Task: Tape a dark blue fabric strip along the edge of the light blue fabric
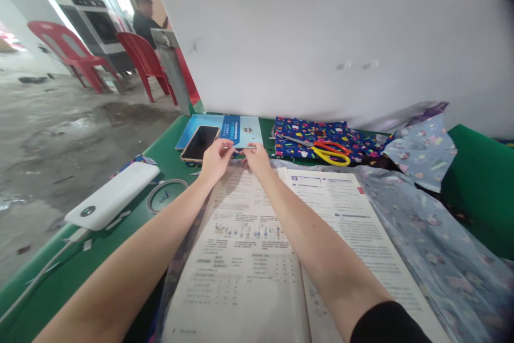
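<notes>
My left hand and my right hand are close together at the top edge of an open book. Both have thumb and fingers pinched together; what they grip at that edge is too small and partly hidden to make out. The book has printed text and small pictures, and my forearms cross over its pages. Under it, a bluish-grey patterned sheet spreads out to the right. A phone lies just beyond my left hand, partly over a blue booklet.
Yellow and orange-handled scissors rest on dark blue patterned fabric. On the green table lie a roll of tape and a white power bank with a cable. A white board stands behind. Red chairs and a seated person are farther left.
</notes>
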A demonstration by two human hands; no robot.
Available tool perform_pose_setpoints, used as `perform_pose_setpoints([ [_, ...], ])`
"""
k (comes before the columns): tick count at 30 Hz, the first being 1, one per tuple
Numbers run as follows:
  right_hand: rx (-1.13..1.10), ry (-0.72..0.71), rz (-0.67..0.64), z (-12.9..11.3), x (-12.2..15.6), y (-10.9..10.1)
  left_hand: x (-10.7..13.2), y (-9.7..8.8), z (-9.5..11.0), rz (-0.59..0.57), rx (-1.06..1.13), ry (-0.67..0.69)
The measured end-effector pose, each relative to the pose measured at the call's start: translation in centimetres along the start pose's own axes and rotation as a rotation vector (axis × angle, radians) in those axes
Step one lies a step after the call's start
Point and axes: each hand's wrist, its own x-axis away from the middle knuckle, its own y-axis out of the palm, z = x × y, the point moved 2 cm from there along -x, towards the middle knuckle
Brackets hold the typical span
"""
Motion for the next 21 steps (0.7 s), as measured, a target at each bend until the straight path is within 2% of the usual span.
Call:
perform_pose_setpoints([
  [3, -0.010, 0.010, 0.020, -0.2, 0.0, -0.4, -0.1, -0.4, 0.0, 0.007, 0.036, -0.018],
  [9, 0.131, -0.238, -0.104, -0.3, 0.3, -0.3, 0.0, -0.4, 0.1, -0.041, 0.084, -0.066],
  [13, 0.175, -0.252, -0.096, -0.2, 0.3, -0.2, 0.0, -0.6, 0.6, -0.044, 0.072, -0.046],
  [16, 0.187, -0.255, -0.065, 0.2, 0.0, -0.1, -0.1, -1.0, 1.5, -0.062, -0.094, 0.083],
  [21, 0.296, -0.284, 0.035, 0.5, -0.4, -0.2, -0.4, -1.7, 2.5, -0.131, -0.576, 0.269],
])
